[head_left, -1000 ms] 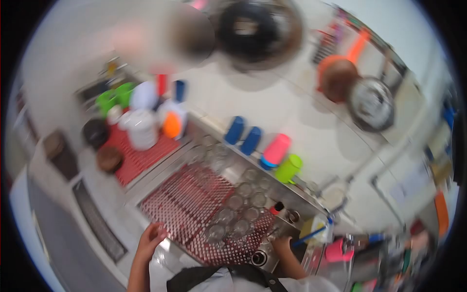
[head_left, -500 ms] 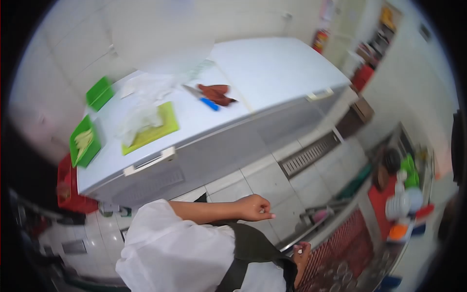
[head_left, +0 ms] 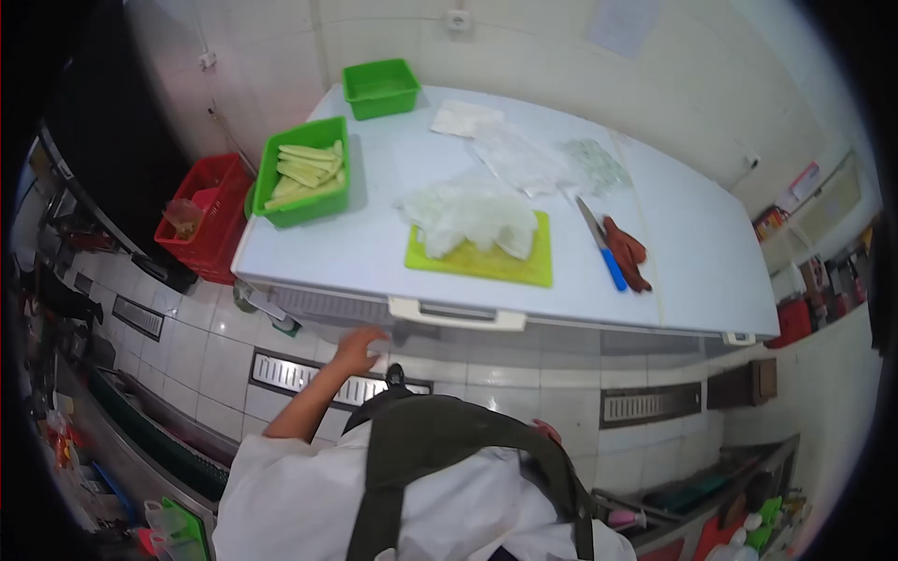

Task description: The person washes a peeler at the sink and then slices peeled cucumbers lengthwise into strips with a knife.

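Observation:
My left hand (head_left: 363,350) is held out over the floor, short of the white worktop's front edge, with its fingers apart and nothing in them. Only a small part of my right hand (head_left: 546,431) shows beside the dark apron; its fingers are hidden. On the white worktop (head_left: 374,252), a bunched clear plastic bag (head_left: 472,217) lies on a yellow-green cutting board (head_left: 544,262). A knife with a blue handle (head_left: 614,269) lies to the right, beside a reddish-brown item (head_left: 625,245). Pale cut strips (head_left: 307,170) fill a green tub (head_left: 344,192) at the left.
A second green tub (head_left: 381,101) stands at the back. Flat plastic sheets (head_left: 524,159) lie behind the board. Red crates (head_left: 208,229) stand left of the worktop. Floor drains (head_left: 650,405) run below its front, and metal sink counters stand at lower left and lower right.
The view has turned from the sink and glasses to the worktop, which now lies straight ahead. My left hand has opened out in front; my right hand has become mostly hidden.

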Tool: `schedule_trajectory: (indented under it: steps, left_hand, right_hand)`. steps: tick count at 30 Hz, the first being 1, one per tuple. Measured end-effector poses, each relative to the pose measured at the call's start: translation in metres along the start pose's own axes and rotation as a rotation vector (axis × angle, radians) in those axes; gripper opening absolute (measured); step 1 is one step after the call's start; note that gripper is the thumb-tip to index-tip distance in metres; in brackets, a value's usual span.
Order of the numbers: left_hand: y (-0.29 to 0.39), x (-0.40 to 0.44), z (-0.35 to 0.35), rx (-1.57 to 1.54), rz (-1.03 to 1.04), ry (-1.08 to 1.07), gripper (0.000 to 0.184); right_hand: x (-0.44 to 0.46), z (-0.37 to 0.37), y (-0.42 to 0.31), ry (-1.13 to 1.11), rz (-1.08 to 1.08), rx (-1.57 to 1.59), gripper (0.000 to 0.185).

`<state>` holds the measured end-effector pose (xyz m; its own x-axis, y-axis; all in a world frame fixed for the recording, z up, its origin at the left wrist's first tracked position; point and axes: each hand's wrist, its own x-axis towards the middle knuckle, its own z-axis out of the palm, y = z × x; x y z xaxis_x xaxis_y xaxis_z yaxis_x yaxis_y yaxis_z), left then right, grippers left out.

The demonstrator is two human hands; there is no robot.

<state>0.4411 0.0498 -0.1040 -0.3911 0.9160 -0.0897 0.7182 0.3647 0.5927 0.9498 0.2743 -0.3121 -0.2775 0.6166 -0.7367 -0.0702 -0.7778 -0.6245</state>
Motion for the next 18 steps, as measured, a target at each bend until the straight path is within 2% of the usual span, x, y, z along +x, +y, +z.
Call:
schedule_trajectory:
  steps: [1, 2, 3, 6, 9, 14, 18]
  left_hand:
    - [-0.03, -0.019, 0.008, -0.677, -0.23, -0.039, 0.054]
    - [-0.058, -0.043, 0.024, -1.167, -0.604, -0.06, 0.061]
    - [-0.08, -0.061, 0.047, -1.157, -0.716, -0.047, 0.056]
    - [-0.118, -0.081, 0.091, -0.695, -0.833, -0.031, 0.044]
    - [-0.145, -0.078, 0.111, -0.46, -0.92, 0.037, 0.037]
    - [-0.178, -0.059, 0.114, -0.354, -0.878, 0.243, 0.044]
    - [-0.184, -0.038, 0.123, -0.453, -0.891, 0.112, 0.045]
  right_hand:
    - [0.041, -0.019, 0.033, 0.005, -0.037, 0.059, 0.053]
    - [0.036, 0.004, 0.031, 0.13, -0.082, -0.083, 0.053]
    - [0.022, 0.032, 0.022, 0.231, -0.097, -0.259, 0.053]
    - [0.0, 0.081, 0.02, 0.409, -0.131, -0.787, 0.053]
    - [-0.021, 0.111, 0.011, 0.454, -0.165, -1.137, 0.053]
    - [-0.033, 0.146, -0.012, 0.462, -0.252, -1.356, 0.053]
    - [-0.017, 0.175, -0.024, 0.438, -0.329, -1.464, 0.054]
